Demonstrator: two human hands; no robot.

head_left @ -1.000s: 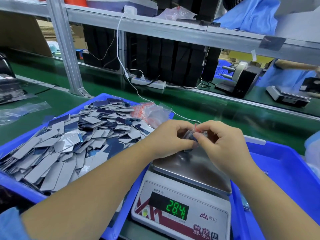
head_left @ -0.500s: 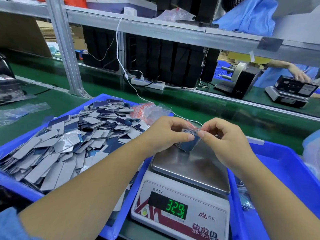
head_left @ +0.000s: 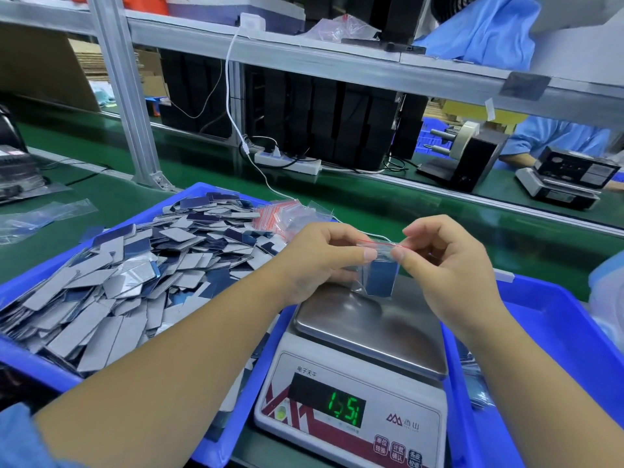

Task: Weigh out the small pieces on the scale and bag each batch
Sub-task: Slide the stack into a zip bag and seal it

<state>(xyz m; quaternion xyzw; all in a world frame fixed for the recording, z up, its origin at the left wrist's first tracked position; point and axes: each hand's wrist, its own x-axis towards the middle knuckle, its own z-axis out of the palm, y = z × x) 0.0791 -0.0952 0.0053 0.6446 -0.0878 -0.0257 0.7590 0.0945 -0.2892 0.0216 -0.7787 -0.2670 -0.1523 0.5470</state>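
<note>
My left hand (head_left: 322, 255) and my right hand (head_left: 442, 265) pinch the red-striped top edge of a small clear zip bag (head_left: 380, 275) from both sides. The bag holds blue-grey flat pieces and hangs just above the steel pan of the scale (head_left: 371, 329). The green display (head_left: 347, 408) shows figures like 1.5. A heap of loose grey and blue pieces (head_left: 135, 265) fills the blue tray (head_left: 33, 366) on the left. A pile of empty red-striped bags (head_left: 287, 216) lies at that tray's far corner.
A second blue tray (head_left: 557, 332) sits right of the scale, with filled bags at its near edge. A white cable and power strip (head_left: 290, 162) lie on the green belt behind. An aluminium post (head_left: 125, 92) stands back left. Another person works at a scale (head_left: 560, 184) far right.
Both hands have lifted the bag off the scale pan and drawn apart along its top edge. The display reading dropped from about 28 and 32 to about 1.5.
</note>
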